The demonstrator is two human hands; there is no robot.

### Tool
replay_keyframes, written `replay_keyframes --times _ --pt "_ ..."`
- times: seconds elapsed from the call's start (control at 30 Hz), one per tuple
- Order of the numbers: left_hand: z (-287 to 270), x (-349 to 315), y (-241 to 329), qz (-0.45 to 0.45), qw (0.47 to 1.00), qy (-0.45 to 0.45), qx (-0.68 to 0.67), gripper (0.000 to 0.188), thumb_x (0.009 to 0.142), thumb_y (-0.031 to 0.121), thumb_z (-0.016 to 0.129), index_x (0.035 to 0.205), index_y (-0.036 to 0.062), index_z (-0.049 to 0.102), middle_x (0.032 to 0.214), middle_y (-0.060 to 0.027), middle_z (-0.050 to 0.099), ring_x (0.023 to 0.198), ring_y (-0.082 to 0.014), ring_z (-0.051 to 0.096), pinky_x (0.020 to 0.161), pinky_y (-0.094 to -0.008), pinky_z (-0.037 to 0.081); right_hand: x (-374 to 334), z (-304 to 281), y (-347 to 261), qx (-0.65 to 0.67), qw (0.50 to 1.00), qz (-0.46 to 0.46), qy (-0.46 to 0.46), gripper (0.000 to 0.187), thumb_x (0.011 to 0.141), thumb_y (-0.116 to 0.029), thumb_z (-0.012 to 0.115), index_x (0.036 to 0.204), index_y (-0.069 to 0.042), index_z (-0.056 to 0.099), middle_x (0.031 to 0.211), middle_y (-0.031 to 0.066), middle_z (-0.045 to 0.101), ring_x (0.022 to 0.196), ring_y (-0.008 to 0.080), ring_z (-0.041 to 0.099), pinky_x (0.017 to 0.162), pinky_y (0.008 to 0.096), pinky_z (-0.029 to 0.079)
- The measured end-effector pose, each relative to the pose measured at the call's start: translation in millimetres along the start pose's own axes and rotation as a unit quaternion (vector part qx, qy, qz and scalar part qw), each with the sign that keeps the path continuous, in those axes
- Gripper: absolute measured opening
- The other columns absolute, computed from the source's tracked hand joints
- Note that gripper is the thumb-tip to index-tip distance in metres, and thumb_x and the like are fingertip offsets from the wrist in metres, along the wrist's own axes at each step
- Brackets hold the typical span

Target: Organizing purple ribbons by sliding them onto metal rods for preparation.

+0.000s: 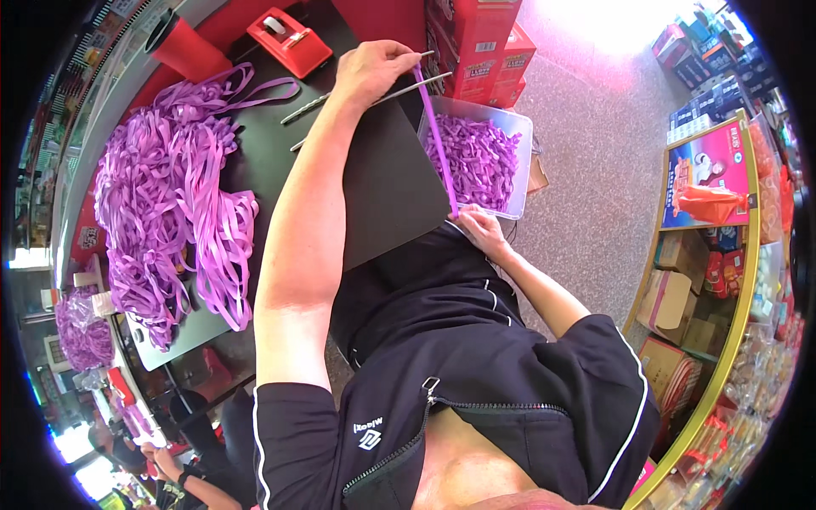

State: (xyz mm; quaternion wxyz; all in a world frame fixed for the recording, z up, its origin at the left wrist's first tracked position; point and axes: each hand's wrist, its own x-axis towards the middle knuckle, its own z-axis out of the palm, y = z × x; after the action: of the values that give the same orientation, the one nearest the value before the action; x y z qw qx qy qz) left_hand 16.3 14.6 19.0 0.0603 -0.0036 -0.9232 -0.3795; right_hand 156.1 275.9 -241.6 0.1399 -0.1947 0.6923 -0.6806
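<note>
A narrow purple ribbon (438, 140) is stretched taut between my two hands, over the table's right edge. My left hand (374, 70) is closed, pinching the ribbon's far end beside the tip of a thin metal rod (306, 109). A second thin metal rod (408, 88) lies roughly parallel, partly hidden under my left forearm. Near the table's near right corner, my right hand (480, 231) is closed on the ribbon's near end. Below the ribbon stands a clear plastic bin (529, 140) filled with short purple ribbon pieces (480, 161).
A large heap of long purple ribbon (170, 204) covers the left of the dark table (395, 183). A red tape dispenser (291, 44) and a red cup (187, 51) stand at the back. Red boxes (484, 51) rise behind the bin; a stocked shelf (739, 280) stands right.
</note>
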Motion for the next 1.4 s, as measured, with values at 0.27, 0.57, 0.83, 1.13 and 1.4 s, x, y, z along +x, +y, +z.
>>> replay_keyframes --times 0.27,0.57,0.83,1.13,1.4 --pt "2 3 -9 0.019 0.998 -0.015 0.051 0.032 0.085 0.042 0.054 0.088 0.0173 0.074 0.076 -0.0008 0.069 0.086 -0.0172 0.064 0.104 -0.0413 0.024 -43 -17 -123 -0.091 0.991 0.047 -0.088 0.019 0.092 -0.015 0.058 0.096 -0.002 0.071 0.088 0.0013 0.050 0.085 0.0114 0.049 0.077 0.0246 0.040" --pt "-7 -2 1 0.000 0.996 -0.049 0.078 0.035 0.085 0.045 0.058 0.099 0.0163 0.073 0.089 -0.0017 0.070 0.099 -0.0215 0.059 0.098 -0.0326 0.035 -76 -20 -170 -0.119 0.965 -0.018 -0.231 0.019 0.090 -0.016 0.059 0.084 -0.002 0.070 0.088 0.0046 0.054 0.085 0.0150 0.054 0.077 0.0279 0.043" --pt "1 -1 -8 0.006 0.998 -0.031 0.051 0.031 0.087 0.042 0.055 0.095 0.0176 0.073 0.083 0.0013 0.070 0.089 -0.0147 0.063 0.106 -0.0407 0.020 -78 -19 -134 0.560 0.795 0.234 -0.024 0.019 0.092 -0.023 0.056 0.084 -0.007 0.063 0.093 0.0030 0.056 0.082 0.0134 0.051 0.074 0.0280 0.041" --pt "3 1 -5 0.006 0.998 -0.028 0.061 0.033 0.087 0.044 0.051 0.093 0.0204 0.073 0.080 0.0054 0.071 0.090 -0.0136 0.063 0.107 -0.0414 0.021 -58 -130 -77 0.662 0.712 0.059 0.228 0.012 0.092 -0.022 0.058 0.096 -0.012 0.063 0.097 0.0010 0.067 0.065 0.0058 0.051 0.058 0.0233 0.034" --pt "5 22 23 -0.089 0.991 0.010 0.099 0.033 0.088 0.044 0.052 0.092 0.0185 0.074 0.085 0.0028 0.072 0.089 -0.0122 0.064 0.087 -0.0328 0.043 -29 -172 -71 0.610 0.726 0.005 0.317 0.012 0.091 -0.019 0.060 0.098 -0.010 0.063 0.100 0.0013 0.067 0.068 0.0060 0.056 0.055 0.0231 0.034"
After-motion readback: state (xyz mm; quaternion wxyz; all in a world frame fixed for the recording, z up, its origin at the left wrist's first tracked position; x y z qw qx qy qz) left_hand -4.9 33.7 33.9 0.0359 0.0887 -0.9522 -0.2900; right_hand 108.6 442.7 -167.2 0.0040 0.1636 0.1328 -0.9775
